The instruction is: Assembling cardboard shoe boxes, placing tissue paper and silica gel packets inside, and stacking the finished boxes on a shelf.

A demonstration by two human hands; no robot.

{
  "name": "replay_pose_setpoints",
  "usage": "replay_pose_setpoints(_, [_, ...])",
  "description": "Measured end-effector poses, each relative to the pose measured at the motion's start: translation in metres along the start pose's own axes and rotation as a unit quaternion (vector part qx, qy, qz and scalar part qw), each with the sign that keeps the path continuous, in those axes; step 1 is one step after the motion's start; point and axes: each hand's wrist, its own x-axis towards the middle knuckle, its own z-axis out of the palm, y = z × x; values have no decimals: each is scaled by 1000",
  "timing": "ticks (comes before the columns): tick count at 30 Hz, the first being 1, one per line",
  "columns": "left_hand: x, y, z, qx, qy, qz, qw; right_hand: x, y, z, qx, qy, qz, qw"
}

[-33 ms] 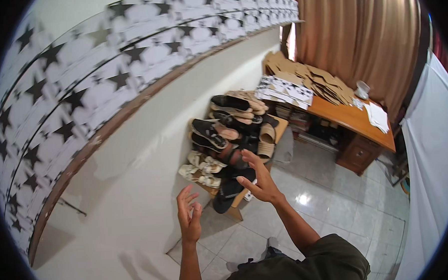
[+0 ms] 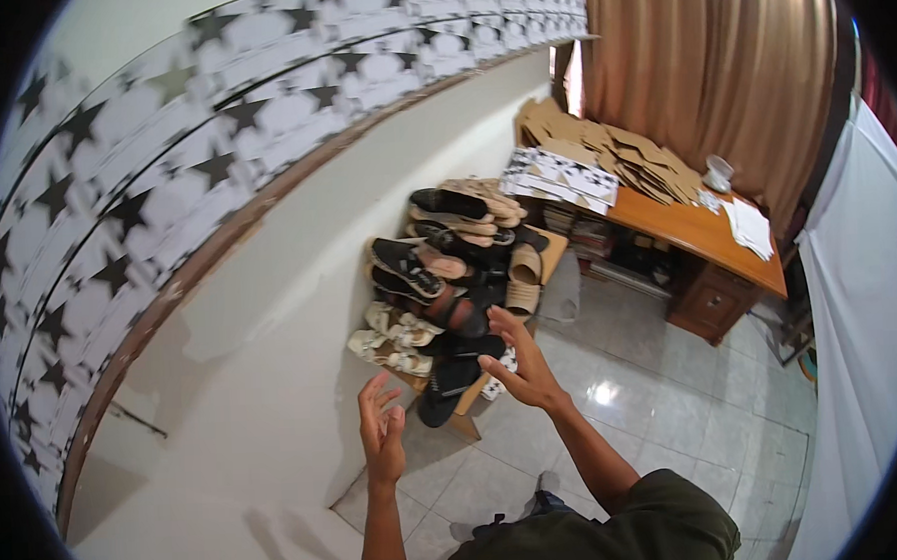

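Note:
My left hand (image 2: 383,429) is raised in the air near the white wall, fingers apart and holding nothing. My right hand (image 2: 521,363) is held higher and further out, palm open and fingers spread, also holding nothing. It hovers just in front of a low wooden shoe rack (image 2: 468,416) piled with several pairs of shoes and sandals (image 2: 438,265). A black shoe (image 2: 446,384) lies nearest to my right hand. Neither hand touches the rack or any shoe.
A wooden desk (image 2: 698,237) stands beyond the rack, with flat cardboard sheets (image 2: 613,151), star-patterned sheets (image 2: 560,174) and white papers (image 2: 748,227) on it. Brown curtains (image 2: 719,58) hang behind. Star-patterned wallpaper (image 2: 211,120) covers the upper wall. The floor (image 2: 664,411) is glossy tile.

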Motion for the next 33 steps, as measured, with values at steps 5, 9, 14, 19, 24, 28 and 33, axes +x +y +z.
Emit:
replay_pose_setpoints(5, [0, -75, 126, -80, -83, -114, 987, -74, 89, -109, -56, 68, 121, 989])
replay_pose_setpoints(9, [3, -100, 230, -78, -125, -154, 977, -111, 130, -208, -55, 143, 172, 973])
replay_pose_setpoints(14, [34, -101, 349, -128, -147, -163, 967, -127, 159, -303, -40, 202, 198, 958])
replay_pose_setpoints(19, [77, -109, 438, -130, -197, -108, 966, -101, 182, -359, -15, 228, 182, 956])
replay_pose_setpoints(24, [121, -129, 500, -148, -202, -130, 959, -53, 218, -397, -23, 222, 173, 959])
replay_pose_setpoints(28, [173, -169, 540, -145, -210, -135, 957, 3, 258, -427, -24, 211, 174, 962])
replay_pose_setpoints(33, [259, -223, 591, -108, -194, -161, 962, 71, 341, -465, -37, 209, 199, 957])
